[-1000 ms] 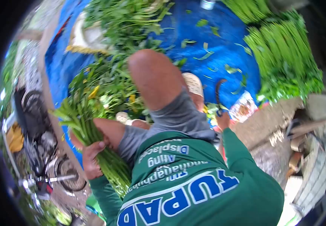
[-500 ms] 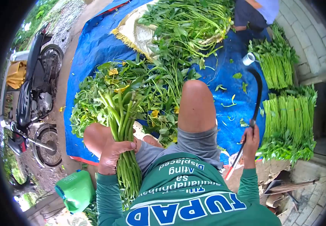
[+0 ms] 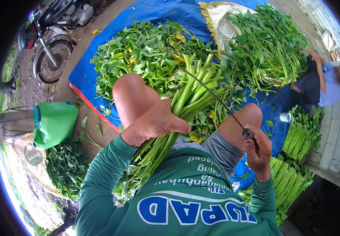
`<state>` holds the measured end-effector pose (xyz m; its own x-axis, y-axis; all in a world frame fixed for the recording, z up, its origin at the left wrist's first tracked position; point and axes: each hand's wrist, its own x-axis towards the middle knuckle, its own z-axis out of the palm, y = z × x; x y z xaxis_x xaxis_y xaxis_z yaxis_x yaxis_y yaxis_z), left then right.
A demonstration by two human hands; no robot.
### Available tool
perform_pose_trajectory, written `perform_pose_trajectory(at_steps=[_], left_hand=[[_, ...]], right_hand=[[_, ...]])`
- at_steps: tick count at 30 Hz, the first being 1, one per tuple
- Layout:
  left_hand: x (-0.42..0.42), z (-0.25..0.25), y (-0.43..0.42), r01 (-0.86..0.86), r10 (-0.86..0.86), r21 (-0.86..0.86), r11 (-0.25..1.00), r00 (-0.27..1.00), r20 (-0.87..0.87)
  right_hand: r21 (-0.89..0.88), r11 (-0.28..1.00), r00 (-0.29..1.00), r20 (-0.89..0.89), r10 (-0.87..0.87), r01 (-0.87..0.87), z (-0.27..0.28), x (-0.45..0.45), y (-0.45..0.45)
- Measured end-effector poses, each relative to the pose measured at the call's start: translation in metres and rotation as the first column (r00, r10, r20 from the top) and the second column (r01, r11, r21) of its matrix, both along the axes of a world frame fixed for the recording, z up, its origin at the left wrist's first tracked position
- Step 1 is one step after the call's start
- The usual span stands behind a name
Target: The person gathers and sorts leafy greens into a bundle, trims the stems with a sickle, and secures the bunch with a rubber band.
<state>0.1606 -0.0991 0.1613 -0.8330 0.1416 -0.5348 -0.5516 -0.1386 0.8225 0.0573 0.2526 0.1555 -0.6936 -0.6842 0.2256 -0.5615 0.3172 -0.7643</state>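
Observation:
My left hand (image 3: 160, 121) is closed around a thick bundle of green stalks (image 3: 189, 96), the thumb lying across it. The stalks' pale ends point away from me, and their lower part runs down against my shirt. A sickle (image 3: 233, 114) is in my right hand (image 3: 259, 151), fingers wrapped round its handle. Its thin dark blade, seen nearly edge-on, reaches left across the stalk ends; whether it touches them I cannot tell. Beyond my knees lies a loose heap of leafy greens (image 3: 134, 55) with some yellow leaves.
A blue tarp (image 3: 85, 74) lies under the greens. More greens (image 3: 264, 51) are piled by a pale sack (image 3: 223, 19). Tied bundles (image 3: 286, 181) line the right side. Another person (image 3: 331, 84) sits at the far right. A green jug (image 3: 59, 122) and motorcycle (image 3: 54, 59) are left.
My right hand has brought the sickle from out at the right side in to the stalk ends. My left hand and the bundle have shifted toward the middle. The head view has turned.

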Motion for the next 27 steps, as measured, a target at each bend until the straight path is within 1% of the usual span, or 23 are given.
perform_pose_trajectory(at_steps=[3, 4, 10, 13, 16, 19, 22, 25, 26, 27], left_hand=[[0.002, -0.002, 0.002, -0.055, 0.05, -0.059, 0.997, 0.996, -0.075], [0.002, 0.002, 0.0, -0.049, 0.044, -0.071, 0.996, 0.996, -0.075], [0.007, -0.008, -0.006, -0.059, 0.061, 0.032, 0.998, 0.997, -0.052], [0.009, -0.007, -0.005, -0.087, 0.09, 0.088, 0.992, 0.995, -0.037], [0.009, -0.002, -0.005, -0.083, 0.094, 0.13, 0.988, 0.993, -0.076], [0.012, 0.0, -0.003, -0.114, 0.121, 0.12, 0.986, 0.991, -0.056], [0.011, -0.005, 0.003, -0.127, 0.126, -0.012, 0.992, 0.989, -0.078], [0.013, 0.013, 0.003, -0.181, 0.187, 0.099, 0.979, 0.981, -0.059], [0.017, 0.014, -0.001, -0.2, 0.208, 0.112, 0.973, 0.976, -0.065], [0.024, 0.018, -0.008, -0.241, 0.252, 0.169, 0.956, 0.967, -0.046]], right_hand=[[0.019, 1.0, 0.999, 0.029, 0.019, -0.019, 0.0, 0.0, -0.006], [0.013, 1.0, 0.999, 0.031, 0.023, -0.024, -0.001, 0.0, -0.007], [0.015, 0.996, 0.996, 0.037, 0.082, -0.083, -0.005, -0.002, -0.009], [0.046, 0.995, 0.996, 0.02, 0.086, -0.087, -0.007, -0.003, -0.013], [0.056, 0.993, 0.995, -0.004, 0.1, -0.1, -0.013, -0.007, -0.016], [0.085, 0.992, 0.995, -0.014, 0.099, -0.098, -0.014, -0.009, -0.024], [0.167, 0.982, 0.996, -0.004, 0.094, -0.092, -0.015, -0.016, -0.049], [0.151, 0.978, 0.989, -0.028, 0.147, -0.141, -0.016, -0.023, -0.063], [0.161, 0.981, 0.992, -0.04, 0.117, -0.109, -0.02, -0.022, -0.053], [0.166, 0.983, 0.995, -0.053, 0.086, -0.076, -0.027, -0.021, -0.033]])
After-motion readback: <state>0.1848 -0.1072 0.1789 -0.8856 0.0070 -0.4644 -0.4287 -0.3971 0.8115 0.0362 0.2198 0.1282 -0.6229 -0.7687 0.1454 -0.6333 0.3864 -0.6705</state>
